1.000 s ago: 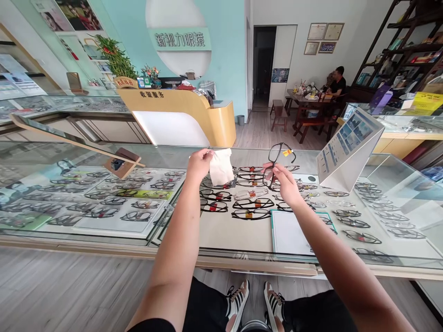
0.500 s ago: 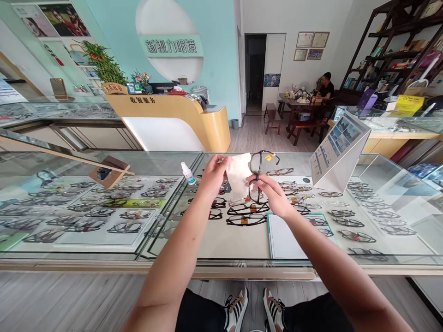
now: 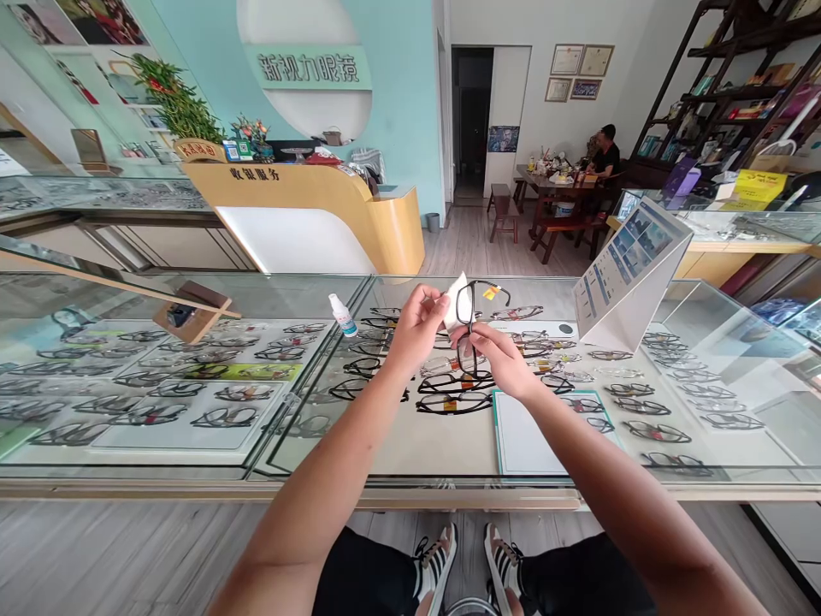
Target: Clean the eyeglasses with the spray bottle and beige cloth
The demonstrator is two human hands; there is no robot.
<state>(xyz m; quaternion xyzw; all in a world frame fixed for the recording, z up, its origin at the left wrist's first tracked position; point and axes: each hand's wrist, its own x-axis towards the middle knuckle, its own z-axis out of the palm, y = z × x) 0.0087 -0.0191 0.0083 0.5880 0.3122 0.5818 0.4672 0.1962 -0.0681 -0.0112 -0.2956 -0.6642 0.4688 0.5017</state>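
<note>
Black-framed eyeglasses (image 3: pixel 473 329) are held on end above the glass counter, one lens over the other, with an orange tag on the upper temple arm. My right hand (image 3: pixel 504 358) is closed on them near the bridge. In my left hand (image 3: pixel 420 325) a white cloth (image 3: pixel 456 301) is pinched, and it lies against or just behind the upper lens; exact contact is hidden by the fingers. A small white spray bottle (image 3: pixel 343 316) with a blue label stands upright on the counter, left of my left hand.
Rows of eyeglasses (image 3: pixel 454 402) lie inside the glass display counter (image 3: pixel 410 482) below my hands. A standing calendar (image 3: pixel 632 274) is on the right, a wooden stand (image 3: pixel 194 313) on the left. Further back, a person (image 3: pixel 606 152) sits at a table.
My left hand has moved right, bringing the cloth up to the eyeglasses; the cloth now looks bunched and smaller. My right hand holds the eyeglasses nearly in the same place.
</note>
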